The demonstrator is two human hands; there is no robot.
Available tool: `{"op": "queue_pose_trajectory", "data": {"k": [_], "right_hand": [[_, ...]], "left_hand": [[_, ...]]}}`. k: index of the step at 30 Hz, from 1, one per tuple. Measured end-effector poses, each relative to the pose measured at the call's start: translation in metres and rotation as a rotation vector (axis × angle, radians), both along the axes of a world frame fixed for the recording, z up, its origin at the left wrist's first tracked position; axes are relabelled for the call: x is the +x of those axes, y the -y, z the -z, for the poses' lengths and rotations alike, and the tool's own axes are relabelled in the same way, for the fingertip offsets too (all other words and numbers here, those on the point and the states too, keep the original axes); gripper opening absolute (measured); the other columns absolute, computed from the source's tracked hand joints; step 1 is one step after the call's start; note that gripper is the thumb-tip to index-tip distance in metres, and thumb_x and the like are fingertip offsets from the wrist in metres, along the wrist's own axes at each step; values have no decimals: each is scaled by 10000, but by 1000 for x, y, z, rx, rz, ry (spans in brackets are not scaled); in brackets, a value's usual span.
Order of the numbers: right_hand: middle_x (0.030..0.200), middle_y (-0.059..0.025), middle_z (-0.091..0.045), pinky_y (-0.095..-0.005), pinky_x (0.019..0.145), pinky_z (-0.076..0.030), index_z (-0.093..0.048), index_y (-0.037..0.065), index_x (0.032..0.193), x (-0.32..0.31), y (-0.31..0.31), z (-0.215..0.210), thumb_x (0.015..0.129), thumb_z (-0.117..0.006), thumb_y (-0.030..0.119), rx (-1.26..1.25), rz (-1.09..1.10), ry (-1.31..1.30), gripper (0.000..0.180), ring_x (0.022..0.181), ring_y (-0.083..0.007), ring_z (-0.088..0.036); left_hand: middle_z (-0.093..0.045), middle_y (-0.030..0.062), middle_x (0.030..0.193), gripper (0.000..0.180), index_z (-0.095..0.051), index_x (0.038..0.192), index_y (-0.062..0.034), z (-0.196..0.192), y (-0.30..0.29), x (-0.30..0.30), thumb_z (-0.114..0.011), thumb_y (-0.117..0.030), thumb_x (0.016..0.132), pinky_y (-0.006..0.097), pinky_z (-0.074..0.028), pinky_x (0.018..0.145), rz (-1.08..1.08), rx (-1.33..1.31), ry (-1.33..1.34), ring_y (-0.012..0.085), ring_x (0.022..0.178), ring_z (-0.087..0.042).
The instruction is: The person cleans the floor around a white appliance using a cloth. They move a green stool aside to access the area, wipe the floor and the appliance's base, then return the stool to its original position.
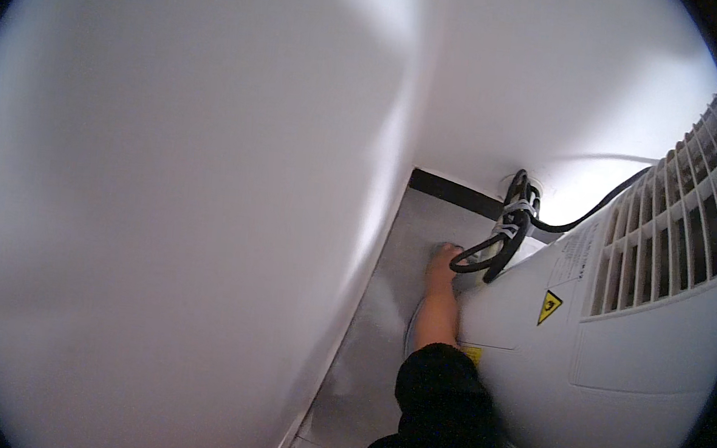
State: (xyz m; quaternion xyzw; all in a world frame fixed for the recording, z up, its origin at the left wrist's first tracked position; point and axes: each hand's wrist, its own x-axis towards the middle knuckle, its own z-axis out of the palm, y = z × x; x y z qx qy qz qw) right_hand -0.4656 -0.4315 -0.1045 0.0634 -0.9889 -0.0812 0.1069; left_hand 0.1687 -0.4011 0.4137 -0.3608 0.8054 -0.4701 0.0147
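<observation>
Fingers (450,251) curled at the loop of a bundled black cord (502,237), touching it; grip unclear. One hand (442,265), side unclear, reaching down between white wall (206,211) and white appliance (619,366). Cord hanging against the appliance's back, beside the vent grille (673,234).

Looks like a home room corner, indoors: plain white wall (164,207) left of the hand (443,261), grey floor (382,345) under it, white portable AC unit (620,349) w/ vent grille and bundled black cord (502,237) just right.
</observation>
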Motion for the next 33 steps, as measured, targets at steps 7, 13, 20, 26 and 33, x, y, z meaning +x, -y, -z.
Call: {"op": "queue_pose_trajectory", "data": {"k": [7,13,20,26,33], "right_hand": [[1014,-94,-551,-464,755,-411,-558,130,1021,142,87,-73,857,-445,197,142,-307,394,210,936,-271,-546],[1059,-94,-543,-517,795,-400,-549,143,1087,192,74,-115,853,-449,199,171,-446,506,260,988,-302,-541],[1121,-128,-507,-521,781,-410,-491,129,1147,256,58,-122,830,-488,191,322,-576,647,322,1005,-307,-533],[1168,-179,-446,-554,831,-362,-432,129,1228,341,16,-118,821,-481,202,263,-664,579,416,1080,-414,-429],[1106,-176,-432,-494,833,-363,-402,124,1265,328,17,-94,814,-486,226,130,-704,354,470,1013,-372,-414]], "left_hand": [[-564,15,1090,422,-576,1069,-240,-26,-37,-9,-519,-501,743,517,-339,793,-65,-29,98,320,941,-482],[-564,15,1091,422,-576,1069,-240,-23,-38,1,-520,-501,743,518,-338,795,-22,1,50,321,945,-481],[-564,16,1093,421,-576,1068,-240,-23,-44,10,-520,-501,743,518,-337,796,4,5,8,322,950,-479],[-563,17,1094,421,-576,1068,-240,-46,-34,12,-520,-501,743,519,-337,798,35,18,15,323,953,-478],[-563,18,1095,420,-576,1067,-240,-57,-37,7,-521,-501,743,520,-336,800,22,-10,40,324,958,-477]]}}
